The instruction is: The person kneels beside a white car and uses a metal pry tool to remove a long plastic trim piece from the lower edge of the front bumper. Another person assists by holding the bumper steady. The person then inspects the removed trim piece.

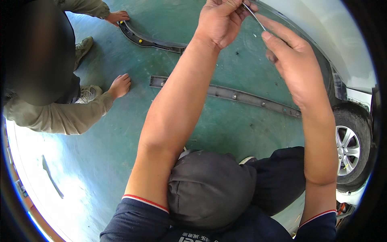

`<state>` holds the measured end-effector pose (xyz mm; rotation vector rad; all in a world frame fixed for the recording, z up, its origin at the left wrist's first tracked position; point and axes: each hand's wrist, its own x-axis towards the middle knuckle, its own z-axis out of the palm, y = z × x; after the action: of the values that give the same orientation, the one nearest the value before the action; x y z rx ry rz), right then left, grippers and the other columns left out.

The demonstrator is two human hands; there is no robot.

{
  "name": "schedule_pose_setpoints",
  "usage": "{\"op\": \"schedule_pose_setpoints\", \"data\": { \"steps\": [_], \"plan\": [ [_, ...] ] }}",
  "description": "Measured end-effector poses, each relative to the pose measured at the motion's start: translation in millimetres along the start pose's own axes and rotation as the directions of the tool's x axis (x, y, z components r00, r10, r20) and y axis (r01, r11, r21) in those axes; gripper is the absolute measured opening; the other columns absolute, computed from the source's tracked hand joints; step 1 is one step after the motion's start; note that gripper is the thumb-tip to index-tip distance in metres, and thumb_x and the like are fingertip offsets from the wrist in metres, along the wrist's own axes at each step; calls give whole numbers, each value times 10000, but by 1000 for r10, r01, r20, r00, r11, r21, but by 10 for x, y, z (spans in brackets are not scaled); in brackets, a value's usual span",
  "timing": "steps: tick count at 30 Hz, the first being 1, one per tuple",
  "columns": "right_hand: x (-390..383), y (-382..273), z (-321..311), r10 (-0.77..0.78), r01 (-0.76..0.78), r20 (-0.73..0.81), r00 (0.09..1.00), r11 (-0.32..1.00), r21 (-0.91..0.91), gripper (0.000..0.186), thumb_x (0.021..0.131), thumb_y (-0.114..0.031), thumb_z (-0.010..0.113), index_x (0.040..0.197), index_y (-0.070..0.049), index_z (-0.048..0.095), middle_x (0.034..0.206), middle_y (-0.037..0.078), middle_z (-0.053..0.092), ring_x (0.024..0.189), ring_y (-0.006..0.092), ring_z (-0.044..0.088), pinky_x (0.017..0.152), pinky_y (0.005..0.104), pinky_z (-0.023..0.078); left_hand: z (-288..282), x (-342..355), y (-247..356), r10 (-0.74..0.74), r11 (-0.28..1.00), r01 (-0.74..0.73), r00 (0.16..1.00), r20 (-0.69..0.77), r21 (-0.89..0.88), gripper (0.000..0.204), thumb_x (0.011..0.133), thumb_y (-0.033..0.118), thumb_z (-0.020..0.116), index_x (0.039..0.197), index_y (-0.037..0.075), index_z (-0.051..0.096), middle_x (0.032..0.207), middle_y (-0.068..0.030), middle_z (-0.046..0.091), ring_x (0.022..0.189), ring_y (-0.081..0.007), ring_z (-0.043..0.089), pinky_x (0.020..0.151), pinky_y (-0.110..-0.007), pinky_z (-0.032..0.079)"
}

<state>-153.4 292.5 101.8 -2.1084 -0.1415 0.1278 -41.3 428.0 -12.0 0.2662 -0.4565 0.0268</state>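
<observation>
My left hand (pixel 221 20) is raised at the top of the view, its fingers closed around the end of a thin metal strip (pixel 254 16). My right hand (pixel 291 60) reaches up beside it, thumb and forefinger touching the strip's lower end. Both hands are close to the white car body (pixel 342 36) at the upper right. Below my arms a long dark plastic trim strip (pixel 242 97) with metal clips lies on the green floor (pixel 121 133).
Another person crouches at the left, one hand (pixel 120 85) on the floor and the other (pixel 117 17) on a curved dark wheel-arch trim (pixel 149 40). A car wheel (pixel 348 151) with a silver rim stands at the right. A dark mark (pixel 51 176) shows on the floor at the lower left.
</observation>
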Motion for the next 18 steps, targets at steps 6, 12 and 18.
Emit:
{"op": "schedule_pose_setpoints", "data": {
  "steps": [6,12,18],
  "plan": [
    [112,4,54,-59,57,-17,998,994,-98,423,1005,-237,642,1391,-67,667,762,-56,492,699,47,440,603,218,365,-78,100,-14,13,1000,-13,999,34,-3,243,1042,97,608,1271,109,525,961,-71,661,928,-240,660,915,-391,531],
    [214,-95,-78,-13,22,78,997,993,-118,440,1001,-222,613,1395,-29,653,726,-31,495,679,69,444,622,255,397,-88,69,53,-17,1000,17,1000,20,-6,158,1041,108,615,1194,101,578,977,-68,671,958,-239,665,931,-400,531],
    [-32,-84,-91,18,-13,51,999,996,-87,442,1003,-210,619,1415,-51,644,733,-40,478,703,71,442,655,241,390,16,-23,13,4,1000,-5,1000,14,24,295,1019,53,634,1287,102,520,1015,-78,670,979,-228,666,944,-408,543]
  ]
}}
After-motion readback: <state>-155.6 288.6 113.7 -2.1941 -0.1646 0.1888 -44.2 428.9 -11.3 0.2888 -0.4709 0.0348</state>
